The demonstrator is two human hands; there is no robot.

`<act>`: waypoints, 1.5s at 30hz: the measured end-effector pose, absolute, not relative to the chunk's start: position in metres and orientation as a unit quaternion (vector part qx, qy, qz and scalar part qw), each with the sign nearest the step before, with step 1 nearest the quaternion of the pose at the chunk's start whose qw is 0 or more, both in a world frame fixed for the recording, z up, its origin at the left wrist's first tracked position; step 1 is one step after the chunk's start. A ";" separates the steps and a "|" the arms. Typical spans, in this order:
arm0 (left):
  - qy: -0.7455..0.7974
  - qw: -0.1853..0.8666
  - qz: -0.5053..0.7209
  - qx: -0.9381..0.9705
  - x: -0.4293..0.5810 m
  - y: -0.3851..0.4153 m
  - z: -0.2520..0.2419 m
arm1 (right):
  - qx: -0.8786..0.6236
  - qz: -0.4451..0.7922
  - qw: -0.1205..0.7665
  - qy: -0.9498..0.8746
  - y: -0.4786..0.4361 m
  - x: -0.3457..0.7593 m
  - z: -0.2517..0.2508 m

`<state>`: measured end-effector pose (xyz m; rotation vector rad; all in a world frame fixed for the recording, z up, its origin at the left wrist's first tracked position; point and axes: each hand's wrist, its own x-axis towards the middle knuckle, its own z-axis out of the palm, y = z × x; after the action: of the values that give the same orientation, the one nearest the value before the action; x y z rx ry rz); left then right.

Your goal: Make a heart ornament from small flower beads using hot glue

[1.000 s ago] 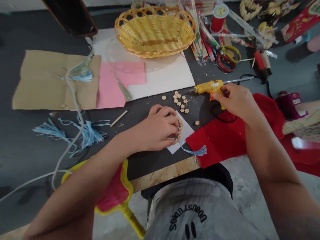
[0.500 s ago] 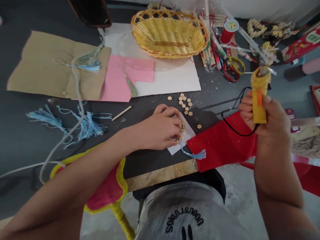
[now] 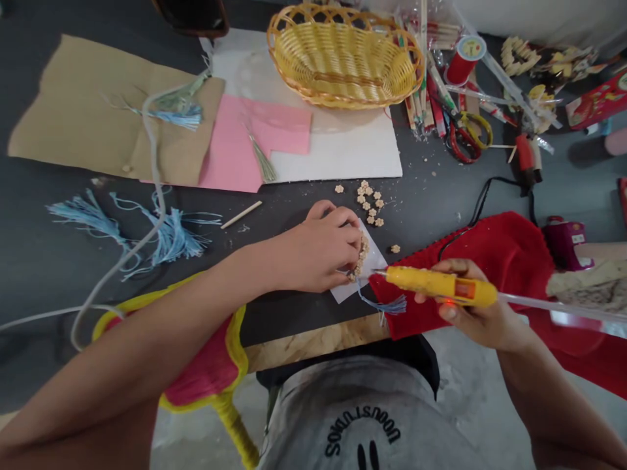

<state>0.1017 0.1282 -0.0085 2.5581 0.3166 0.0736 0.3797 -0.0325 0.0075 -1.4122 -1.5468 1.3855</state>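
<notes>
My left hand (image 3: 321, 251) rests on the table with curled fingers gripping a curved string of small pale flower-shaped beads (image 3: 364, 254). The beads lie on a piece of white paper (image 3: 375, 245), partly hidden by the fingers. From their lower end a light blue tassel (image 3: 392, 305) stretches right onto red felt (image 3: 509, 245). My right hand (image 3: 473, 307) is closed around a yellow hot glue gun (image 3: 431, 284), a clear glue stick (image 3: 543, 301) sticking out behind. Its nozzle points left, close to the lower end of the beads; whether it touches is unclear.
Loose flower beads (image 3: 369, 202) lie beyond the paper. A yellow wicker basket (image 3: 343, 65), scissors (image 3: 467, 137) and a red thread spool (image 3: 463, 62) are at the back. Blue tassels (image 3: 176, 238) and a white cable (image 3: 159, 189) lie left.
My right hand has swung the glue gun down and left from an upright pose, bringing its nozzle to the beads. My left hand has stayed on the beads.
</notes>
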 end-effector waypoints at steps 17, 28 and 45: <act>0.118 0.260 0.029 0.958 0.101 0.127 -0.008 | -0.531 0.415 0.191 -0.714 -0.024 0.363 -0.004; 0.117 0.263 0.027 0.957 0.101 0.127 -0.007 | -0.525 0.358 0.175 -0.752 -0.024 0.364 -0.007; 0.121 0.274 0.024 0.954 0.102 0.127 -0.006 | -0.544 0.356 0.165 -0.742 -0.022 0.360 0.005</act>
<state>0.1024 0.1269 -0.0060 2.5652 0.3258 0.0656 0.3600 -0.0221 0.0050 -1.5486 -2.1145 1.0137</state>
